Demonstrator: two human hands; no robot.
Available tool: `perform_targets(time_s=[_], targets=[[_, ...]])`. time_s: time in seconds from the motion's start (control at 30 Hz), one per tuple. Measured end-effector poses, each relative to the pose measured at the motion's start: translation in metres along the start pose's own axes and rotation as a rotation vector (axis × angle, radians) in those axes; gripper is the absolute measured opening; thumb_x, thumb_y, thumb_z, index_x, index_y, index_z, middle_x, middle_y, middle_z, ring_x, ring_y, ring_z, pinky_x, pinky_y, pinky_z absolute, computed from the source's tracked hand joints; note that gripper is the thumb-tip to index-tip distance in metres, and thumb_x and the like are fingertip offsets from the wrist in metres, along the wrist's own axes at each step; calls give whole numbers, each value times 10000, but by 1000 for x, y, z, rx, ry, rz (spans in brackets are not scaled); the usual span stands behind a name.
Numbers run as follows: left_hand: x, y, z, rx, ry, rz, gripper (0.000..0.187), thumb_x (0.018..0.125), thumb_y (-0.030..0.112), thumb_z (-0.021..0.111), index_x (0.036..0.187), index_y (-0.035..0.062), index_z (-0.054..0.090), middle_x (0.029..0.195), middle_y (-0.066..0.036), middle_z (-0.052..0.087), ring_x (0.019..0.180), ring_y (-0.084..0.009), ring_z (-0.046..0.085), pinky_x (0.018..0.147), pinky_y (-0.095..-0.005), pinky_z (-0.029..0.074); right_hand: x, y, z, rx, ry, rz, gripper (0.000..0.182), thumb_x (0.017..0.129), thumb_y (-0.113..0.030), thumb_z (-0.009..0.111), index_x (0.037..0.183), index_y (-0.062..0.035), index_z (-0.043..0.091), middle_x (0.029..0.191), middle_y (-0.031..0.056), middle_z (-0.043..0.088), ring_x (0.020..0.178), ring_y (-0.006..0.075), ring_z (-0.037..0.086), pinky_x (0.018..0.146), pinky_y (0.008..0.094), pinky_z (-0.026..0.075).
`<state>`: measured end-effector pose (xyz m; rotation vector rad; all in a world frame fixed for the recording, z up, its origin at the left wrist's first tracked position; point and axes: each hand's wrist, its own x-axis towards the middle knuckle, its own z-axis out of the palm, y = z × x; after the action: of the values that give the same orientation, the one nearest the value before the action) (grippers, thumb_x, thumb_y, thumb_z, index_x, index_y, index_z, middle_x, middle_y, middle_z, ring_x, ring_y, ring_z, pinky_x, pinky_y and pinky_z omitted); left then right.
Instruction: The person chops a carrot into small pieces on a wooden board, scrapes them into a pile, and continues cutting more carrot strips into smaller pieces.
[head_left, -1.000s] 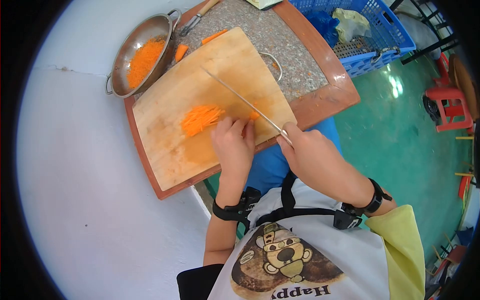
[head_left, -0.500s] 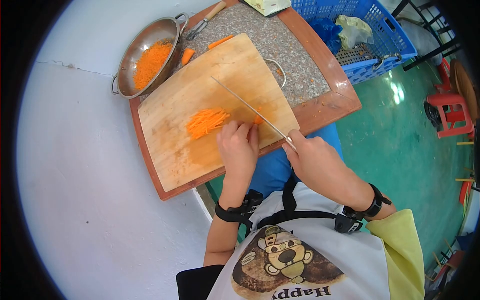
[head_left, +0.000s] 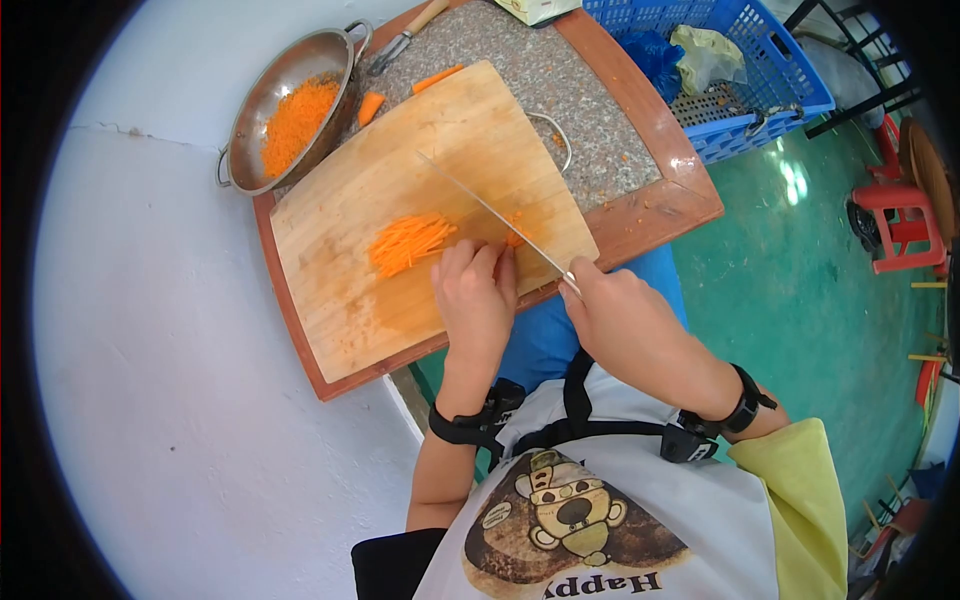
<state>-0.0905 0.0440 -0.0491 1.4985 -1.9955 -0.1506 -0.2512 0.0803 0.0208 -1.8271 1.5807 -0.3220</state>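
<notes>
A knife (head_left: 488, 206) with a long thin blade is in my right hand (head_left: 625, 312), fingers wrapped around its handle. Its blade slants across the wooden cutting board (head_left: 350, 300), edge-on to my view. My left hand (head_left: 475, 292) is bunched on the board just left of the blade, its curled fingertips pressing on a piece of carrot (head_left: 514, 238) that they mostly hide. To the left of those fingers lies a pile of carrot strips (head_left: 408, 243).
A metal pan (head_left: 335, 150) of shredded carrot (head_left: 298, 125) stands beyond the board. Carrot chunks (head_left: 370, 107) and a wooden-handled tool (head_left: 405, 40) lie on the stone-topped table (head_left: 600, 130). A blue crate (head_left: 735, 140) and red stool (head_left: 905, 220) stand right.
The knife and my right hand have shifted very slightly left. My left hand stays almost where it was beside the blade. The board and pan sit slightly further left in view.
</notes>
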Motion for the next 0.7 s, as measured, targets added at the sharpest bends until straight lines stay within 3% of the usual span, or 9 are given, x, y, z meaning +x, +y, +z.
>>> perform_targets(time_s=[0.27, 0.7], targets=[[-3, -2, 3, -53, -14, -99, 58, 725, 83, 683, 766, 44, 672, 753, -82, 573, 760, -264, 549, 665, -369, 390, 2, 1, -7, 108, 107, 10, 196, 910, -158, 510, 840, 25, 502, 633, 264, 588, 614, 446, 594, 558, 511, 482], [-3, 0, 4, -16, 50, -104, 65, 731, 84, 690, 751, 31, 659, 706, -85, 542, 713, -276, 534, 632, -378, 390, -6, -2, -9, 77, 19, -19, 200, 918, -146, 517, 835, 31, 472, 600, 263, 563, 567, 454, 560, 509, 516, 440]])
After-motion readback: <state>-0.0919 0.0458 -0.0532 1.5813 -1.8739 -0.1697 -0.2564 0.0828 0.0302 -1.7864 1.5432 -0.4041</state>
